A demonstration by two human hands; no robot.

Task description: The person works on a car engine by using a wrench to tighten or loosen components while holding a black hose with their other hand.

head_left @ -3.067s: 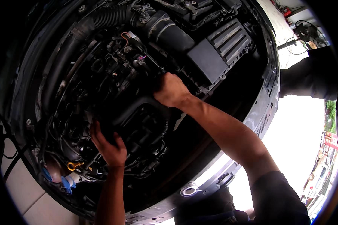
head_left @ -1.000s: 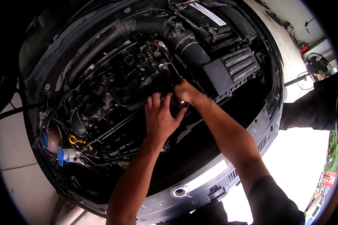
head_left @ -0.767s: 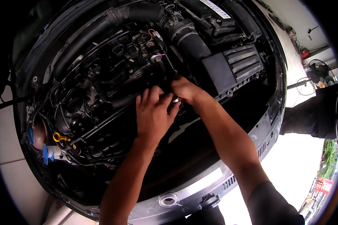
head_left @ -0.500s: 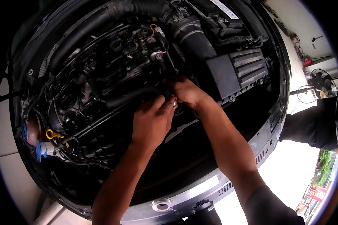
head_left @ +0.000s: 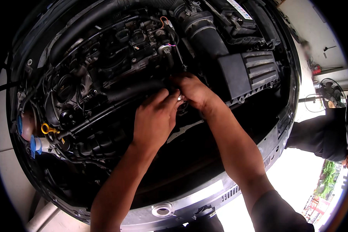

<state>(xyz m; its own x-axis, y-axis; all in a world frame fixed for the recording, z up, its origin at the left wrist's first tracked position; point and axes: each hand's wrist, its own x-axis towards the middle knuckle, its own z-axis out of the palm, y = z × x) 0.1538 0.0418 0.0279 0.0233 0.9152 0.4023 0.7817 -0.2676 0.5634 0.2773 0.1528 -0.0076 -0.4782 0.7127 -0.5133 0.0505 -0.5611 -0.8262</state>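
Silvery part [head_left: 179, 98] at left hand [head_left: 154, 115], fingers curled, grip unclear; right hand [head_left: 193, 92] curled beside, hold hidden.

A dark engine bay [head_left: 189, 154] carries a black, ribbed plastic box [head_left: 249, 73] right of the fingers [head_left: 171, 101], a yellow ring-shaped handle [head_left: 50, 130] well left.

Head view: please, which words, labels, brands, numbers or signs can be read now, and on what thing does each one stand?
No text can be read clearly.
White label strip with coloured marks, on the black battery: print too small to read.
Small yellow mark near the yellow ring handle: too small to tell.
Red panel outside, at lower right: too blurred.
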